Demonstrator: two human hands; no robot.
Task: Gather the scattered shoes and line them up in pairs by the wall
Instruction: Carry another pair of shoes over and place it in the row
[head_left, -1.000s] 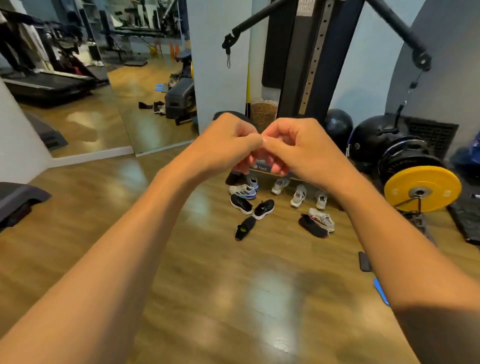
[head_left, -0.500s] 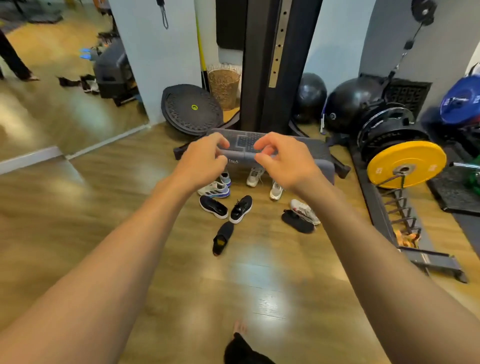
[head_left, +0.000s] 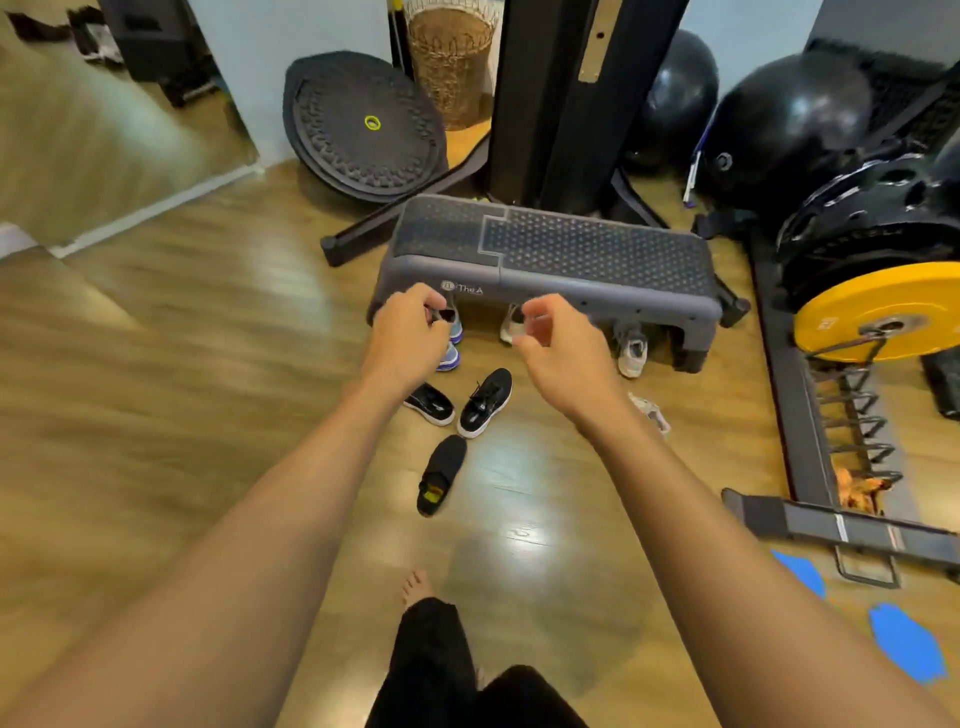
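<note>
Several shoes lie scattered on the wood floor by a grey step platform (head_left: 545, 249). Two black sneakers with white soles (head_left: 430, 404) (head_left: 485, 401) sit side by side, and a black slip-on (head_left: 441, 475) lies nearer me. A white-and-blue sneaker (head_left: 449, 358) shows partly behind my left hand. A white sneaker (head_left: 511, 325) and a grey-white one (head_left: 632, 351) sit under the platform's edge. My right forearm half hides a pale sneaker (head_left: 649, 413). My left hand (head_left: 410, 332) and right hand (head_left: 556, 338) are raised above the shoes with curled fingers and hold nothing.
Behind the platform stand a black cable-machine column (head_left: 556, 93), a round balance board (head_left: 363, 124), a wicker basket (head_left: 449, 57) and black exercise balls (head_left: 789, 119). A yellow weight plate (head_left: 878, 312) and rack fill the right. Blue floor marks (head_left: 906, 644) lie near right. My bare foot (head_left: 415, 584) shows below.
My hands, which touched at the fingertips, have drawn apart. The view has tipped down and come closer to the shoes and the platform.
</note>
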